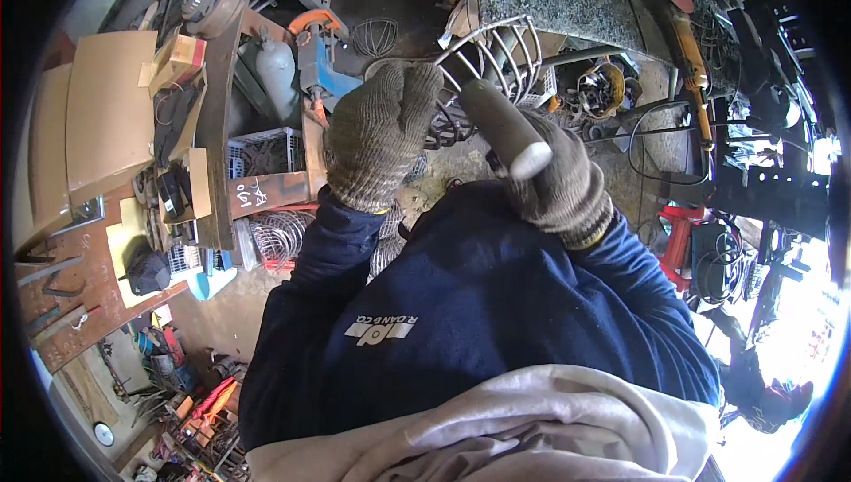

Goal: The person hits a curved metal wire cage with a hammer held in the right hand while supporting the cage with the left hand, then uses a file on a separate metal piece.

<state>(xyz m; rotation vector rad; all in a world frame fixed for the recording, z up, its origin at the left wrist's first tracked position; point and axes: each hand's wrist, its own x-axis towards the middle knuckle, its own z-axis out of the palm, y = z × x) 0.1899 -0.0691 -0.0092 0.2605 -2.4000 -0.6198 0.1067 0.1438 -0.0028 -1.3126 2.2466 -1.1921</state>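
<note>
Both my hands wear thick brown knit gloves. My left hand (381,132) is closed in a fist beside a curved metal wire cage (510,57) and seems to grip its near edge, though the contact is hidden. My right hand (567,181) is curled behind a thick grey cylindrical tool (501,123) with a pale, worn end. The tool is tilted and stands in front of part of the cage. The fingers seem closed on it, but its grip is mostly out of sight. Darker wire rings show between my hands.
A blue and orange clamp (324,74) and a grey gas cylinder (277,76) stand left of my hands. An orange-bodied grinder (690,52) is at the right. Cardboard boxes (111,114) are at far left. Wire coils (279,236) lie low by my left forearm; a red stand (678,243) is at right.
</note>
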